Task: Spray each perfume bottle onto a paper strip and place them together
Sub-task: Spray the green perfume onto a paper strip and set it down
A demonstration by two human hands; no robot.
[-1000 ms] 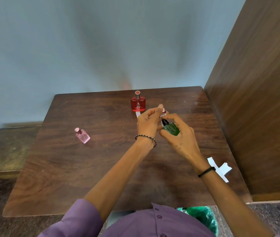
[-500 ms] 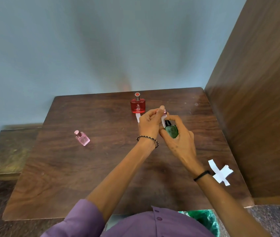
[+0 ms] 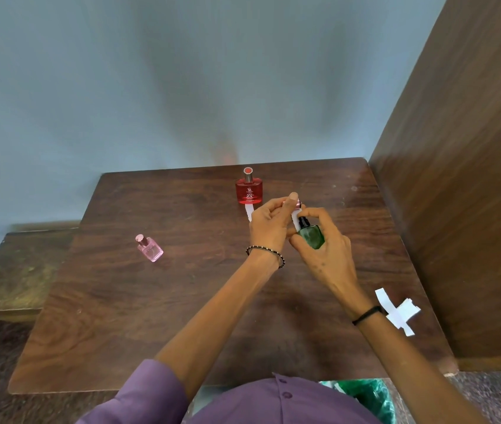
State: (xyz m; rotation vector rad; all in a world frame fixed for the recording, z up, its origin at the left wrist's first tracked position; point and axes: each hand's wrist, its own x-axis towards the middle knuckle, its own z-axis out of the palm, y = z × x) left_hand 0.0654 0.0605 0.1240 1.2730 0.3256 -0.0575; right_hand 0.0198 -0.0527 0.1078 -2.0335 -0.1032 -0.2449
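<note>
Right hand (image 3: 324,255) around squarish green glass bottle (image 3: 312,237).

My two hands meet above the table (image 3: 182,301), right of its centre. My right hand (image 3: 325,255) holds one bottle (image 3: 313,235); my left hand (image 3: 269,223) holds a paper strip (image 3: 295,217) just before its nozzle. Behind my hands, near the table's far edge, a second bottle (image 3: 249,189) stands on the end of another strip (image 3: 248,212). A third bottle (image 3: 150,249) stands well apart to the left. Two crossed strips (image 3: 399,312) lie near the right edge, beside my right wrist
</note>
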